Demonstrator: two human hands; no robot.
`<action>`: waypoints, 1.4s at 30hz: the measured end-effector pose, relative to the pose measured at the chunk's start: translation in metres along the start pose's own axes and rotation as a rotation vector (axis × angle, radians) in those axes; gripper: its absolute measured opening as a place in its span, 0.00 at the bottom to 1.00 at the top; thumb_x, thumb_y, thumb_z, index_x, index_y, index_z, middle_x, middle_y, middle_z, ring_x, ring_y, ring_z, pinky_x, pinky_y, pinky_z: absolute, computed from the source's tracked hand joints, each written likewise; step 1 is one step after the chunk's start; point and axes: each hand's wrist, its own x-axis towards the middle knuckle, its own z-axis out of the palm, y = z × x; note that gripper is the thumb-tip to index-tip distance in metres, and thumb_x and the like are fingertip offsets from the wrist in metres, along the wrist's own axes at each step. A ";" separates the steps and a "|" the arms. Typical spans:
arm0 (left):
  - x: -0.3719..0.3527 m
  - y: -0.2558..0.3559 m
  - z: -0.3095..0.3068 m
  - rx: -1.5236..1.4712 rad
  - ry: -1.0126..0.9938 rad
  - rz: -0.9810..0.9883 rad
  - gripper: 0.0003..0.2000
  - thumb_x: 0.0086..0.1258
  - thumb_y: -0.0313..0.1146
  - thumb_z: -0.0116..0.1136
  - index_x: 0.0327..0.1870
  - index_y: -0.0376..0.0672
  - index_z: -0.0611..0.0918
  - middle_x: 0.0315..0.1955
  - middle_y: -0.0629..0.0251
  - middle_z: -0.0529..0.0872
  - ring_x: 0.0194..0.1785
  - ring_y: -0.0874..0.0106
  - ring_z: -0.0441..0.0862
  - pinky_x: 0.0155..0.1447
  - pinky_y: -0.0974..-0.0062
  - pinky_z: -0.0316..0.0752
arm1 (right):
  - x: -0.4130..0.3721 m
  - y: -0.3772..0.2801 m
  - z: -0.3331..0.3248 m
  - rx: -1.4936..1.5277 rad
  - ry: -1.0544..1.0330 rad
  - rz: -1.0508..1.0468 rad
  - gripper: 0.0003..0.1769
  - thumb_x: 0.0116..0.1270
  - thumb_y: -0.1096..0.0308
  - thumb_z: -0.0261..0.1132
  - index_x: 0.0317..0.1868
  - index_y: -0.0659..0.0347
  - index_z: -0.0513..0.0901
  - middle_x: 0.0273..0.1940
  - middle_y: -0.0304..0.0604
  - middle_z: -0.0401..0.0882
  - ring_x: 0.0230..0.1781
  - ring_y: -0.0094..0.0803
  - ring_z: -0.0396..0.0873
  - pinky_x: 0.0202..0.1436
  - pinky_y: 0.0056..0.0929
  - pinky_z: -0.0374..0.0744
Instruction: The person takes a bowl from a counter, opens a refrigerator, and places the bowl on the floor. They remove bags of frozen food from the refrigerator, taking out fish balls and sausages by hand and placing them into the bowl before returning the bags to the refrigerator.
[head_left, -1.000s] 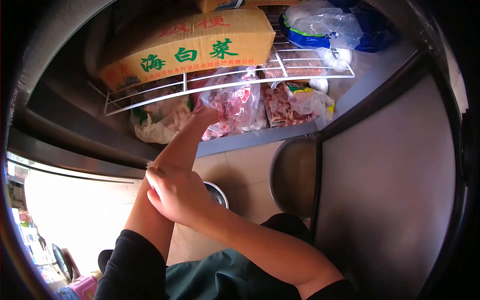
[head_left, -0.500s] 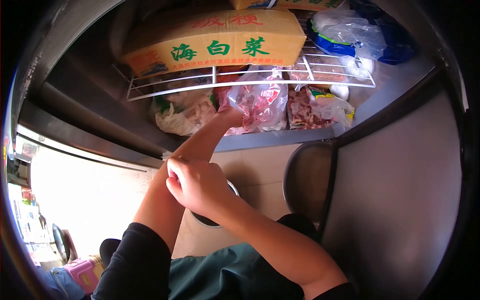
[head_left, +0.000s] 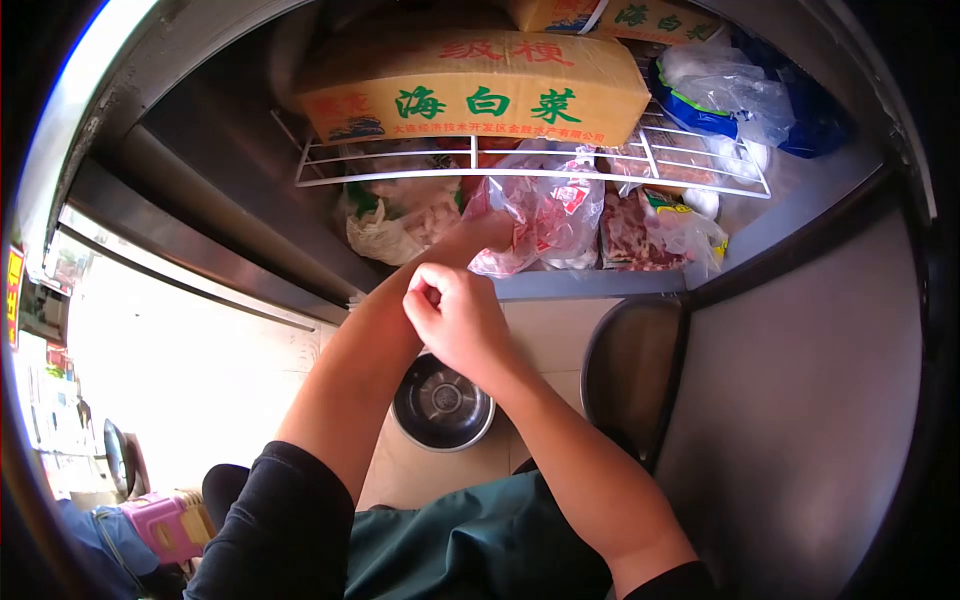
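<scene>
My left hand (head_left: 492, 232) reaches into a clear plastic bag (head_left: 560, 220) with red print and pinkish contents, on the freezer floor. The bag hides its fingers. My right hand (head_left: 458, 318) is curled into a fist over my left forearm, with nothing visible in it. Below it, a round dark-lined metal pot (head_left: 443, 402) stands on the tiled floor. To the right of the bag lies a pack of red-and-white frozen meat (head_left: 635, 235). A pale bag of frozen food (head_left: 385, 232) lies to its left.
A white wire shelf (head_left: 540, 172) crosses above the bags and carries a cardboard box (head_left: 480, 95) with green lettering. Blue and clear bags (head_left: 720, 95) sit at its right. An open door (head_left: 800, 380) stands at the right, beside a dark rounded object (head_left: 635, 360).
The view has shifted, so the freezer appears further right. My right hand has moved up along my left forearm, and more of the pot shows. My left hand stays at the bag.
</scene>
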 end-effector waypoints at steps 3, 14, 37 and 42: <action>-0.029 -0.018 0.011 -0.020 -0.009 0.002 0.11 0.60 0.33 0.60 0.41 0.39 0.84 0.40 0.49 0.86 0.42 0.54 0.85 0.43 0.61 0.79 | 0.005 0.014 -0.010 -0.120 0.092 -0.093 0.06 0.61 0.73 0.62 0.27 0.65 0.78 0.23 0.44 0.80 0.18 0.28 0.77 0.26 0.26 0.74; -0.198 0.004 -0.072 -0.741 0.825 -0.011 0.19 0.63 0.32 0.60 0.57 0.45 0.79 0.38 0.55 0.86 0.38 0.59 0.83 0.45 0.67 0.76 | 0.035 0.063 -0.048 0.207 0.164 0.474 0.24 0.66 0.72 0.57 0.63 0.53 0.70 0.30 0.39 0.77 0.24 0.23 0.74 0.20 0.26 0.80; -0.282 0.044 -0.119 -1.347 0.921 0.017 0.15 0.51 0.25 0.71 0.42 0.37 0.84 0.34 0.64 0.87 0.37 0.78 0.81 0.44 0.76 0.77 | 0.034 0.113 -0.008 1.084 0.138 1.058 0.49 0.62 0.35 0.60 0.68 0.64 0.53 0.58 0.63 0.59 0.56 0.61 0.68 0.55 0.73 0.71; -0.323 0.054 -0.122 -1.463 0.962 -0.140 0.14 0.54 0.22 0.69 0.43 0.37 0.83 0.36 0.68 0.86 0.39 0.79 0.81 0.44 0.78 0.77 | 0.013 0.073 -0.004 0.863 -0.148 0.933 0.46 0.63 0.38 0.60 0.67 0.67 0.59 0.66 0.64 0.60 0.54 0.59 0.73 0.50 0.59 0.80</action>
